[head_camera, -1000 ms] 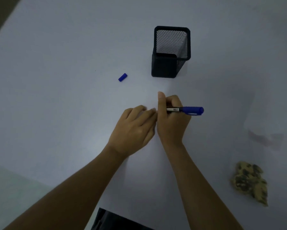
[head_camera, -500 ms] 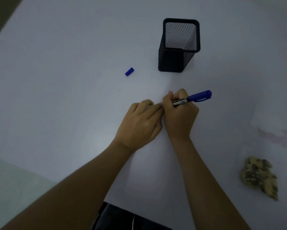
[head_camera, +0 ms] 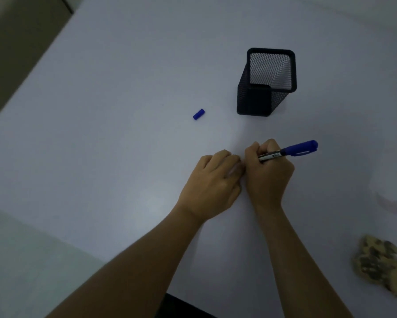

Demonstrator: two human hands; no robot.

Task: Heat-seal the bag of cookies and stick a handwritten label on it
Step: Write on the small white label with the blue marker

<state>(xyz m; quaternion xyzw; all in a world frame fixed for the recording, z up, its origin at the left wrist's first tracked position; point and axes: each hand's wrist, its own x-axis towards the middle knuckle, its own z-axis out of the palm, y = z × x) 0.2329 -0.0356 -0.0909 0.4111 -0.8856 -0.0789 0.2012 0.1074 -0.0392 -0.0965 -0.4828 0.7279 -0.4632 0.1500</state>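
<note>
Blue marker (head_camera: 287, 151) – capped end angled up-right of grip; right hand (head_camera: 267, 174) fisted around barrel. Left hand (head_camera: 212, 184) curled, touching right's knuckles – contents hidden.

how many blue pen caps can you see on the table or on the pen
2: one loose cap lying on the table left of the mesh holder, one on the pen's back end in the right hand.

Setting: looks like an office or study desk. Evidence: broad, plain white table (head_camera: 124, 88); black wire-mesh pen holder (head_camera: 265, 88) standing upright on it; loose blue pen cap (head_camera: 198, 114) lying to its left; blue marker (head_camera: 289, 151) over the tabletop. Dim indoor light. Brownish floor or wall (head_camera: 16, 42) beyond the table's far-left edge.
</note>
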